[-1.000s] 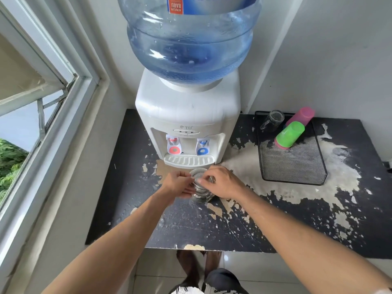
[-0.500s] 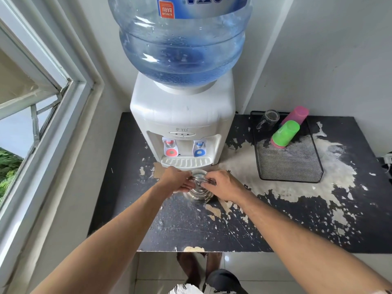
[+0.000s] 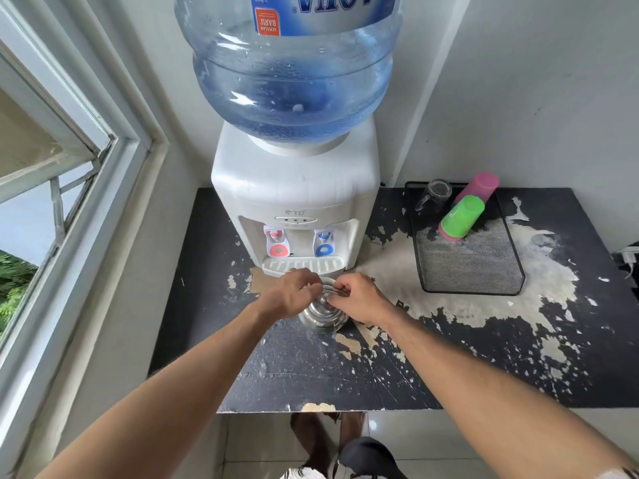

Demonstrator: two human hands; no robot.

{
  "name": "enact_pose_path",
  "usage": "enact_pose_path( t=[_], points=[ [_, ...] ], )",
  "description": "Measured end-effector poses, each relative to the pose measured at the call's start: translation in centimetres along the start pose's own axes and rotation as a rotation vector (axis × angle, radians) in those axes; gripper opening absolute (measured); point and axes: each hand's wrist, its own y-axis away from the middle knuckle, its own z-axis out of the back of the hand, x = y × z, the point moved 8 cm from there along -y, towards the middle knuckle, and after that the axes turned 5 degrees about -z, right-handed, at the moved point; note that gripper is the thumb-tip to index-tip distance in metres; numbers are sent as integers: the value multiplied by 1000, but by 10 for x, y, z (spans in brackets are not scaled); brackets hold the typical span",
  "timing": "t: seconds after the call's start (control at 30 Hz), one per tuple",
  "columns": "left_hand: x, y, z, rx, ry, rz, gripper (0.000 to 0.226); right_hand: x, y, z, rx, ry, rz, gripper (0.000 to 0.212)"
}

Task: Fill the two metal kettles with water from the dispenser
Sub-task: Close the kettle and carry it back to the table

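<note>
My left hand [image 3: 292, 293] and right hand [image 3: 356, 299] both pinch the kettle [image 3: 320, 314] handle [image 3: 333, 289], ready to lift it under the dispenser [image 3: 294, 209] taps.

Lettering on the bottle and the dispenser

The upturned water bottle [image 3: 292, 74] wears a blue label [image 3: 332, 12] reading "AQUA" upside down, with an orange patch [image 3: 267, 20] reading "KEMASAN BARU", also inverted. The white dispenser [image 3: 294, 202] shows a small grey "TD" mark [image 3: 294, 212] above its taps.

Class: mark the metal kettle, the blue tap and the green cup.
metal kettle [image 3: 320, 318], head view, lower body.
blue tap [image 3: 324, 251], head view, round blue lever.
green cup [image 3: 461, 216], head view, its side.
</note>
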Motion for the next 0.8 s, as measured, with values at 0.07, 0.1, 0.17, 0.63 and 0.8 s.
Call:
enact_pose_path(
  t=[0.07,0.1,0.17,0.63,0.8],
  points=[
    [-2,0,-1,-1,57,17,38,1,2,1,-1,-17,-14,8],
    [-6,0,0,-11,80,21,36,2,5,4,-5,-19,-14,8],
    [-14,-1,2,-29,128,17,38,4,9,11,-14,-34,-10,8],
    [-139,-43,-54,28,234,-75,39,-50,88,124,-283,-192,3,26],
    [-233,-62,-120,91,220,-161,30,-113,148,190,-444,-246,8,34]
  ],
)
